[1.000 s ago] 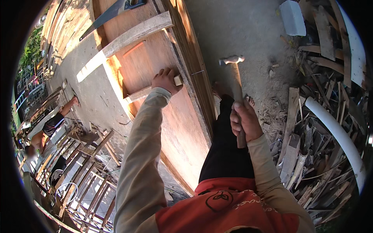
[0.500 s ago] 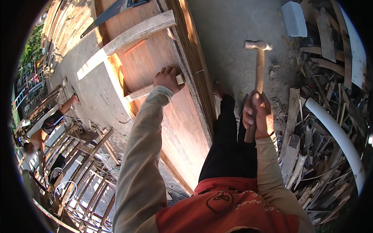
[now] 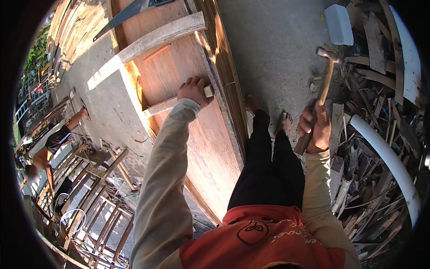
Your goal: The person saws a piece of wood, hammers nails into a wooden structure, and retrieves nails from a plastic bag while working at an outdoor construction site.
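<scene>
Well — hammer: brown wooden handle, grey metal head.

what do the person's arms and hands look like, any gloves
Long, creased beige sleeves join a red top with dark and pale print; the left cuff looks pale grey. The left hand and right hand are bare, without gloves.

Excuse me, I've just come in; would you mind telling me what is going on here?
A person's left hand grips a wooden strip lying across a plywood panel. The right hand holds a hammer by its handle, out to the right and away from the panel. A saw lies toward the panel's far end, and another person is off to the left.
</scene>
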{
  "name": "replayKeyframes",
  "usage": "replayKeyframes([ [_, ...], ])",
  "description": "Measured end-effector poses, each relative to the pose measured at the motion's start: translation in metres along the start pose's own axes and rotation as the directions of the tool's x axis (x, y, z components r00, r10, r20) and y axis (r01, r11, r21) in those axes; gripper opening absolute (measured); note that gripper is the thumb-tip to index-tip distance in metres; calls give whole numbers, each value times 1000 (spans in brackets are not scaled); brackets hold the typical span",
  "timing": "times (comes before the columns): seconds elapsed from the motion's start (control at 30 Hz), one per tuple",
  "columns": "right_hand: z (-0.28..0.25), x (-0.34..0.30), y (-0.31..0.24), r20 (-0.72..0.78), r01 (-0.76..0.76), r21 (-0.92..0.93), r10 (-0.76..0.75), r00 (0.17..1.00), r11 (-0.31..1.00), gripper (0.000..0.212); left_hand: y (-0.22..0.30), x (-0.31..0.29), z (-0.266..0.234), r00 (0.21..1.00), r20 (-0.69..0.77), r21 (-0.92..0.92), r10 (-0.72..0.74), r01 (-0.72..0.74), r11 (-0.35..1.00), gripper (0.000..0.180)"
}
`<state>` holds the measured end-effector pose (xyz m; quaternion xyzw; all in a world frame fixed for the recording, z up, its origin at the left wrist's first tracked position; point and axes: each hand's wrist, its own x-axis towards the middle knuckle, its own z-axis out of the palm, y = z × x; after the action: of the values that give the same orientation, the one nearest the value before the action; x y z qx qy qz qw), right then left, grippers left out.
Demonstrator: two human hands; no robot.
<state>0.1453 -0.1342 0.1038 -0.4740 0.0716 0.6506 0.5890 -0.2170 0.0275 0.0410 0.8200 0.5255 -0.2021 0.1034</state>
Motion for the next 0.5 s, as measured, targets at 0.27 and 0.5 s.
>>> replayKeyframes([
  [0.27, 61, -39, 107, 39, -624, -200, 643, 765, 755, 26, -9, -5, 5, 1000, -7, -3, -7, 7, 1000, 53],
  [0.5, -3, 23, 12, -41, 105, 66, -103, 994, 992, 28, -8, -1, -10, 998, 58, -50, 15, -12, 999, 58],
])
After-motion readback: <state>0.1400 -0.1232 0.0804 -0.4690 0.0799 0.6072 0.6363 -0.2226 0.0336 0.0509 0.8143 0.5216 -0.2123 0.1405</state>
